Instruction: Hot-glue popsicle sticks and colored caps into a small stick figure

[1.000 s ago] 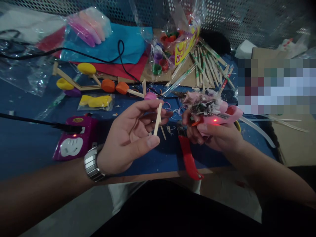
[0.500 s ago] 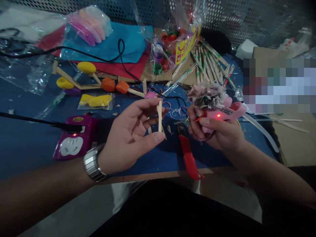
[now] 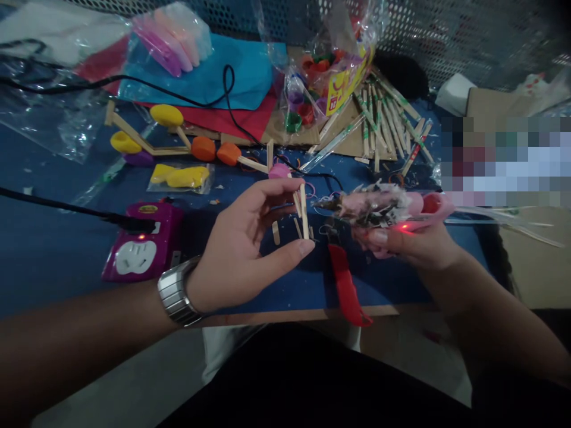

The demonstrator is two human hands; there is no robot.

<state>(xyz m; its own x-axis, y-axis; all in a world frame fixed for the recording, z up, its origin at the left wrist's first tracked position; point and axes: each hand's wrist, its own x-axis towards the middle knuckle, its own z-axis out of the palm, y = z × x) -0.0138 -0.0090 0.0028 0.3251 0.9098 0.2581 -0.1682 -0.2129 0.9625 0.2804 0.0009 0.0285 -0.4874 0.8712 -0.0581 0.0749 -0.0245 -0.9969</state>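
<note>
At far left, a crumpled clear bag [image 3: 57, 119], cut off by the edge; then a purple socket block [image 3: 141, 246] with a black cable [image 3: 66, 206], near the silver watch [image 3: 178, 294]. Farther back, a yellow packet [image 3: 179, 177] and joined sticks with oval pieces [image 3: 203, 148]. Toward the middle, the left hand [image 3: 243, 246], pinching a wooden stick [image 3: 304, 211] near-upright between thumb and fingertips, above the blue table [image 3: 289, 291]. Between both hands, a red-handled tool [image 3: 345, 276] in the way below. Then the right hand [image 3: 414, 246], wrapped around a pink glue gun [image 3: 379, 205], nozzle toward the stick; beyond, a stick heap [image 3: 383, 119]. At far right, cardboard [image 3: 539, 255].

Hard to make out: scraps under the left fingers, the tool's dark head. Largely hidden by the gun: right-hand fingers. Pixelated: a patch over the cardboard.
</note>
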